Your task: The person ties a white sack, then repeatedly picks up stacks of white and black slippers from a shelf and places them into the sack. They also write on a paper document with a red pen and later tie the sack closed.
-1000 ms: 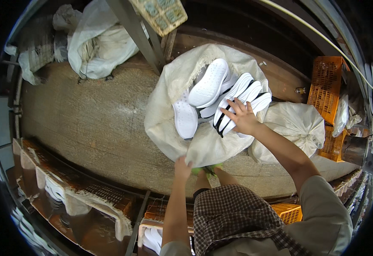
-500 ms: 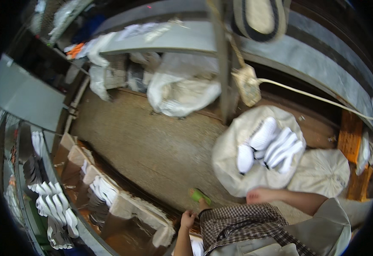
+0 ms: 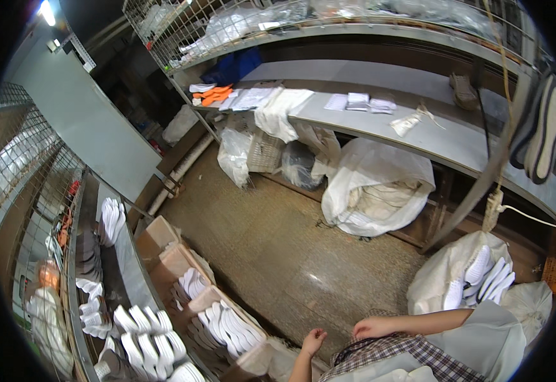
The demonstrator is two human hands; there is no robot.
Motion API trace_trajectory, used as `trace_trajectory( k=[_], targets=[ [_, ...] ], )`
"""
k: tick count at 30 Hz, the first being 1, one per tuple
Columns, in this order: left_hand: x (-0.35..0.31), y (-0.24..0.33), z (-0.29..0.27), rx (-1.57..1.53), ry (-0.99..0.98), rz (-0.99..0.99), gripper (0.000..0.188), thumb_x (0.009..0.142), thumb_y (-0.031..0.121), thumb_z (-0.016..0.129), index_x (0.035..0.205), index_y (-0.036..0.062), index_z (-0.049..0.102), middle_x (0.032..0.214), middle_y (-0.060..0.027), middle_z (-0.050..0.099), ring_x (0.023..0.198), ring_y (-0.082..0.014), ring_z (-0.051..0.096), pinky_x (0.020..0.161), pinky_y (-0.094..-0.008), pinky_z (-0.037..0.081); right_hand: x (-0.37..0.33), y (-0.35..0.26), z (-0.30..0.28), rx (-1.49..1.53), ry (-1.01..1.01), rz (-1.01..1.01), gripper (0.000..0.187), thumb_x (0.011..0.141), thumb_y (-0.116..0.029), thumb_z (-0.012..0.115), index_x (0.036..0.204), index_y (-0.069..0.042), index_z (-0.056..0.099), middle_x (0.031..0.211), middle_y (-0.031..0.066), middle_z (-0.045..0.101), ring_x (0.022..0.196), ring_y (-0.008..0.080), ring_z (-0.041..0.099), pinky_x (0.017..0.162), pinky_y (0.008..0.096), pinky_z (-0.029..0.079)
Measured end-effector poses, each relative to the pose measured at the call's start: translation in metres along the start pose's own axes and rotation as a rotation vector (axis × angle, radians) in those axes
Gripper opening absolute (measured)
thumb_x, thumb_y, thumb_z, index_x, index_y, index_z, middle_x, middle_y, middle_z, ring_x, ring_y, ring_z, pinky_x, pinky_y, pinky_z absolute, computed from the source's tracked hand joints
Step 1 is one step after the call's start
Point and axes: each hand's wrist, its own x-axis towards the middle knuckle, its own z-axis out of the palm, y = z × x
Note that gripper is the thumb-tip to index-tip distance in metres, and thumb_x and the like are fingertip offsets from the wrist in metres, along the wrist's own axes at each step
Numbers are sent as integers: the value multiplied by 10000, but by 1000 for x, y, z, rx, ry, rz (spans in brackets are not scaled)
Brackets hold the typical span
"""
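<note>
Above the checked cloth [image 3: 405,353] over my lap, both hands are raised a short way apart. My left hand [image 3: 313,342] is open, its fingers loosely bent with nothing seen in them. To its right, my right hand [image 3: 371,328] hangs open and relaxed, its fingertips partly hidden. White shoe soles [image 3: 230,328] stand in a row in the tan bin nearest my left hand. Beyond my right forearm, more white soles [image 3: 495,280] lie on a pale sack [image 3: 440,274].
On the left, a metal shelf [image 3: 132,267] holds white and dark soles. Across the floor [image 3: 271,248], a long bench [image 3: 329,121] carries folded white cloths and orange pieces, with an open white sack [image 3: 380,191] under it. A pair of shoes [image 3: 542,127] hangs at right.
My view has swung up and left, bringing in more of the bench and shelves. My right hand has come off the sack's side toward my left hand, over my lap.
</note>
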Motion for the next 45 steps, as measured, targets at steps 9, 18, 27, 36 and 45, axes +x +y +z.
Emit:
trace_trajectory(
  k=[9, 18, 27, 36, 45],
  targets=[
    [172, 39, -184, 103, 35, 29, 441, 849, 333, 654, 1135, 3, 594, 996, -133, 672, 935, -229, 633, 835, -319, 479, 195, -29, -235, 215, 615, 51, 209, 870, -176, 635, 1026, -36, 640, 858, 31, 646, 743, 88, 567, 654, 248, 477],
    [293, 123, -396, 8, 337, 63, 300, 843, 253, 654, 1019, 11, 633, 852, -120, 688, 781, -232, 665, 727, -328, 513, 435, -180, -446, 14, 552, -143, 216, 874, -151, 599, 1061, -43, 605, 991, 79, 636, 852, 189, 626, 719, 318, 506],
    [512, 448, -656, 438, 681, 610, 120, 819, 101, 618, 859, 2, 562, 872, -174, 555, 818, -339, 562, 735, -404, 463, 576, -213, -530, -107, 800, 35, 209, 883, -241, 619, 999, -68, 632, 948, 97, 623, 818, 222, 607, 669, 323, 495],
    [726, 796, -760, 718, 755, 1183, 277, 821, 243, 632, 1007, 40, 611, 934, -160, 599, 867, -343, 583, 745, -436, 476, 632, -284, -589, -135, 1321, 49, 189, 803, -80, 686, 977, -24, 638, 847, 94, 617, 779, 198, 607, 679, 302, 485],
    [812, 890, -753, 1082, 525, 817, 412, 812, 447, 601, 911, 51, 659, 926, -149, 651, 871, -334, 629, 722, -450, 496, 682, -306, -694, -345, 1342, -93, 112, 797, -119, 669, 875, -41, 654, 793, 94, 621, 721, 274, 608, 630, 373, 492]
  ],
)
